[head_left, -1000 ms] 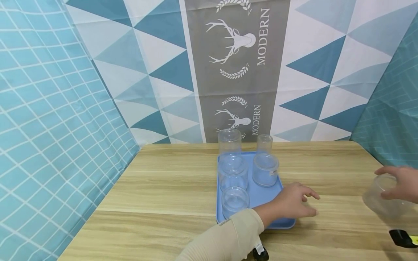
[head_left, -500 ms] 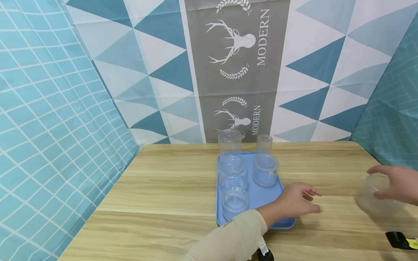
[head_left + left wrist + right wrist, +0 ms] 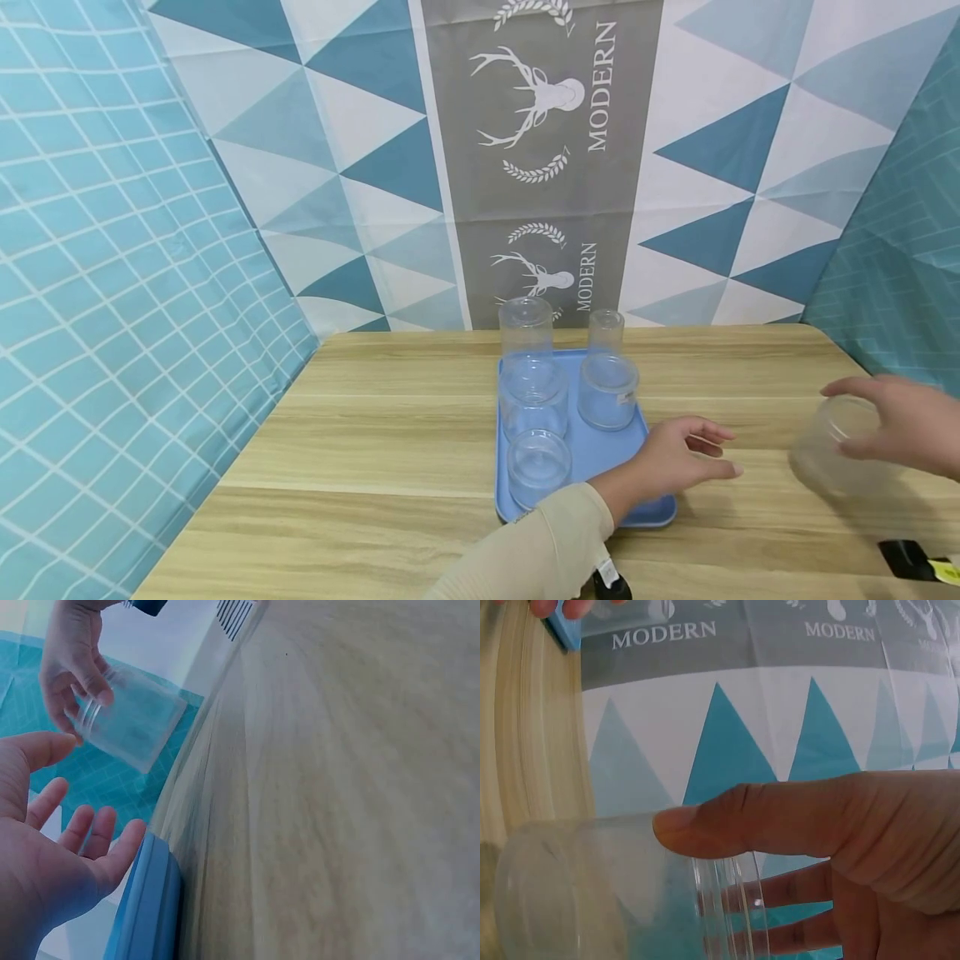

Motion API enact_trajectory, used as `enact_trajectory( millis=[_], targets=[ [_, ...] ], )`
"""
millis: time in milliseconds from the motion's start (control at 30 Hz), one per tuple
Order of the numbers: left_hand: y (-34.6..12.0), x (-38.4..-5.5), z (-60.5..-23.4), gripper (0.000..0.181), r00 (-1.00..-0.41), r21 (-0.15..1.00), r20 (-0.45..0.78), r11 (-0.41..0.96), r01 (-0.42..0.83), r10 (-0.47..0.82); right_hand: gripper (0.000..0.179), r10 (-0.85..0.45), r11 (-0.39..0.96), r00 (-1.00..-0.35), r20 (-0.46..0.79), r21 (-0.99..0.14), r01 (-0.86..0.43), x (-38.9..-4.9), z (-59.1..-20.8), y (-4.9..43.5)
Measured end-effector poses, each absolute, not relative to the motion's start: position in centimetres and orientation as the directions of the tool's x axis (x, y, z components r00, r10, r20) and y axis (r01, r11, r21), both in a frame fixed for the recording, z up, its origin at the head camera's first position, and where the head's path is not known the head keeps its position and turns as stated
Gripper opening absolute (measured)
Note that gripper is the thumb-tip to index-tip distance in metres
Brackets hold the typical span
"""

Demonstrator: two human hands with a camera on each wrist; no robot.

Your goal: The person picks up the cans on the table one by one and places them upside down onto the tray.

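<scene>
Near the right edge of the head view, my right hand (image 3: 903, 425) grips a clear jar (image 3: 821, 458) around its threaded neck. In the right wrist view the thumb lies across the jar (image 3: 600, 885) and fingers show behind it. The jar looks tilted and raised above the table. My left hand (image 3: 675, 458) hovers at the front right part of a blue tray (image 3: 596, 458), fingers spread and holding nothing. Clear containers stand on that tray: a tall one (image 3: 525, 333), a wide one (image 3: 534, 400) and a low one (image 3: 538, 467) on the left; a narrow one (image 3: 605, 332) and a labelled one (image 3: 607, 392) on the right.
The wooden table (image 3: 360, 442) extends on both sides of the tray. Patterned cloth (image 3: 555, 167) hangs behind it, with blue checked cloth (image 3: 135, 250) at left. Black and yellow straps of a wrist mount (image 3: 911, 560) show below my right hand.
My right hand has moved left with the jar, toward the tray. The left hand has barely shifted, and the containers on the tray stay in place.
</scene>
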State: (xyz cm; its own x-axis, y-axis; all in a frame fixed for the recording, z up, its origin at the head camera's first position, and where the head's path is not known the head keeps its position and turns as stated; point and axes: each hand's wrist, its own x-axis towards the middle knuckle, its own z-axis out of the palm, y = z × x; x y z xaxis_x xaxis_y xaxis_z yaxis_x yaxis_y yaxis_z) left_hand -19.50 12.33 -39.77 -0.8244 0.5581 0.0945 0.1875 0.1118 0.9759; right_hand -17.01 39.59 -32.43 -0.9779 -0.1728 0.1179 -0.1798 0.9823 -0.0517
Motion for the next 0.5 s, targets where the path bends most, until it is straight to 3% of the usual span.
enact_trajectory(
  millis=[233, 500],
  targets=[
    [12.6, -19.3, -39.9, 0.03, -0.824, 0.996, 0.017, -0.08, -0.034, 0.566, 0.069, -0.189, 0.979, -0.97, 0.153, -0.053, -0.199, -16.5, -32.1, 38.3],
    [12.8, -19.6, -40.0, 0.029, -0.828, 0.926, -0.082, -0.265, -0.27, 0.554, 0.07, -0.198, 0.976, -0.968, 0.158, -0.064, -0.21, -16.2, -31.7, 37.3]
  ],
)
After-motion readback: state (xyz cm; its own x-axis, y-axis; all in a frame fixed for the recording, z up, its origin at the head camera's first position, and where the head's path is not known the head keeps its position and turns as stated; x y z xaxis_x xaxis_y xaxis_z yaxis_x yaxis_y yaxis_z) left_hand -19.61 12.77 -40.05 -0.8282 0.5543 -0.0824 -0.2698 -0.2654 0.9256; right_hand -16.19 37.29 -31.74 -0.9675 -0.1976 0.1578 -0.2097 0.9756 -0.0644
